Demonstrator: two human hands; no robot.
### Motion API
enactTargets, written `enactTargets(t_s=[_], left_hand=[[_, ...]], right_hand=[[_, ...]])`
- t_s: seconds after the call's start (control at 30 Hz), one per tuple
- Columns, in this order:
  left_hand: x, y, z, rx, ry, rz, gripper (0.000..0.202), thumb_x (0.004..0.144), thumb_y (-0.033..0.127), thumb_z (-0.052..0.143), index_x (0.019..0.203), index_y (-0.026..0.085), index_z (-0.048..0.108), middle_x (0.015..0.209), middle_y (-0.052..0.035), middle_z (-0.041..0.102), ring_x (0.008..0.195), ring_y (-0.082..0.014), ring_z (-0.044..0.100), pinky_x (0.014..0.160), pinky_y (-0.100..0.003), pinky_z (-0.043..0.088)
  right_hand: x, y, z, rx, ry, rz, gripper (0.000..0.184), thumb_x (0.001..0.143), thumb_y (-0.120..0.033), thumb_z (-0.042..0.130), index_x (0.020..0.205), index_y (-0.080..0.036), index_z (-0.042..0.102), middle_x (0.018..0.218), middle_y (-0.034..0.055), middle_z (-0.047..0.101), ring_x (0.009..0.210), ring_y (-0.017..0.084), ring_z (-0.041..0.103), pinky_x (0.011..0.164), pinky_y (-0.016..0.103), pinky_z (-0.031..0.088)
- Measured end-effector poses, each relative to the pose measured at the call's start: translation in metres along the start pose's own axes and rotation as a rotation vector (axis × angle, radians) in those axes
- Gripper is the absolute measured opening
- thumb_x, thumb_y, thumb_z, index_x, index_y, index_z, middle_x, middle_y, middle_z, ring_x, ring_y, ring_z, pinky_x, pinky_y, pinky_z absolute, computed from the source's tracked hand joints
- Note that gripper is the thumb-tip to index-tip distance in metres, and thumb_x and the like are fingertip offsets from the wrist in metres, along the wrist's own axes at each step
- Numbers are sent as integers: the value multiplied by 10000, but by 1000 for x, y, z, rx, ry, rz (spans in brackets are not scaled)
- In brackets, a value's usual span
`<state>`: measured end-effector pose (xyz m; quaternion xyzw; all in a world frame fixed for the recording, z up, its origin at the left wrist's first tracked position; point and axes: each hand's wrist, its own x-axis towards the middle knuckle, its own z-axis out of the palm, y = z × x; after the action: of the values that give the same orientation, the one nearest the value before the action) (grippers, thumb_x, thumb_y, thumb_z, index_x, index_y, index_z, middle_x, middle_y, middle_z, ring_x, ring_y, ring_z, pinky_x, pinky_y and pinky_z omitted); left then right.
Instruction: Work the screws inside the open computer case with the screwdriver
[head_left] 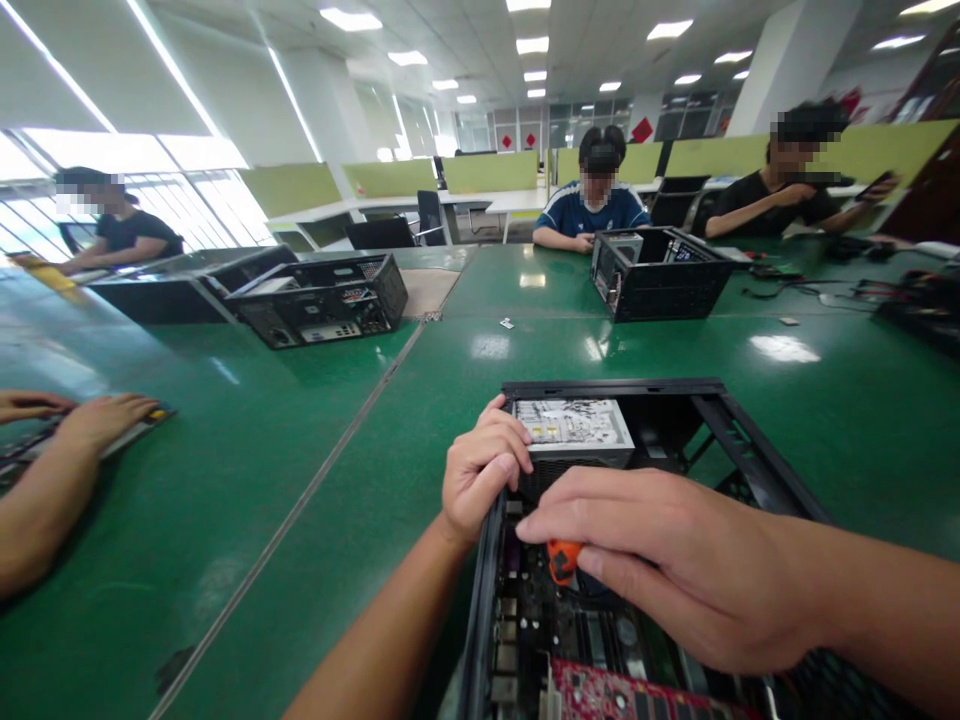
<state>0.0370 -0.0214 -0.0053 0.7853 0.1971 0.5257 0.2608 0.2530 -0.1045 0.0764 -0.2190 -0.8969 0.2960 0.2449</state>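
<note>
An open black computer case (757,470) lies in front of me with its inside facing up. My left hand (484,470) is closed over its left edge, beside the silver power supply (574,425). My right hand (675,560) is above the motherboard area, fingers closed around a screwdriver (564,562) whose orange and black handle end shows. The hand hides the rest of the tool, so its tip is out of sight. Toward the near end of the case sits a red circuit card (607,692).
Across the green table (360,540) stand another black case (322,300) at left and one (664,275) in front of a seated person (592,205). Another person's hand (105,420) works at far left. Cables (810,290) lie at the right.
</note>
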Motion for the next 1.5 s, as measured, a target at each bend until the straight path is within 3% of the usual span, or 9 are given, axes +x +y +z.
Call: enactTargets(t_s=[0.13, 0.4, 0.6, 1.07, 1.17, 1.27, 1.4, 1.5], left_hand=[[1, -1, 0, -3, 6, -1, 512, 976, 371, 462, 503, 197, 550, 597, -30, 656, 789, -200, 626, 1181, -493, 319], [0, -1, 0, 6, 3, -9, 515, 974, 365, 454, 495, 199, 546, 603, -33, 666, 795, -203, 624, 1172, -492, 327], [0, -1, 0, 9, 0, -10, 506, 971, 361, 454, 499, 200, 545, 606, -32, 663, 805, -204, 626, 1181, -497, 312], [0, 0, 0, 12, 1, -15, 518, 971, 380, 447, 495, 202, 544, 603, -35, 665, 800, -208, 626, 1175, -497, 321], [-1, -1, 0, 7, 7, -13, 519, 969, 386, 453, 493, 202, 546, 605, -37, 665, 801, -210, 627, 1177, -506, 317], [-1, -1, -1, 14, 5, -28, 531, 972, 404, 441, 491, 205, 546, 605, -41, 668, 802, -212, 625, 1176, -503, 323], [0, 1, -1, 18, 0, -14, 519, 969, 389, 444, 495, 205, 544, 601, -38, 665, 794, -210, 626, 1166, -494, 331], [0, 0, -1, 13, 2, -4, 506, 966, 373, 448, 498, 205, 544, 604, -36, 664, 791, -212, 627, 1165, -498, 327]], right_hand=[[-4, 3, -4, -86, 84, -1, 323, 971, -104, 486, 1274, -108, 597, 1222, 81, 696, 1137, 162, 621, 1062, 251, 435], [-27, 0, -40, -154, 145, 28, 283, 960, -73, 451, 1164, -195, 604, 1057, 29, 703, 947, 135, 643, 867, 242, 476], [-23, 9, -33, -203, 58, 114, 274, 944, -81, 463, 1142, -185, 621, 1044, 31, 699, 920, 154, 633, 864, 276, 458], [-18, 11, -31, -196, 63, 132, 268, 956, -87, 456, 1139, -173, 632, 1053, 31, 708, 928, 139, 632, 878, 258, 451], [-17, 7, -30, -225, 73, 145, 218, 900, -107, 523, 1062, -168, 655, 971, 33, 710, 837, 148, 627, 794, 274, 461], [-16, 4, -30, -238, 65, 220, 52, 833, -203, 674, 879, -185, 657, 761, -18, 654, 647, 118, 546, 629, 254, 418], [-17, 4, -29, -211, 54, 281, 275, 743, -354, 821, 737, -199, 595, 598, -80, 528, 518, 78, 420, 505, 236, 317], [-18, 5, -29, -178, 30, 265, 289, 737, -356, 832, 729, -197, 592, 593, -81, 534, 516, 77, 434, 512, 234, 339]])
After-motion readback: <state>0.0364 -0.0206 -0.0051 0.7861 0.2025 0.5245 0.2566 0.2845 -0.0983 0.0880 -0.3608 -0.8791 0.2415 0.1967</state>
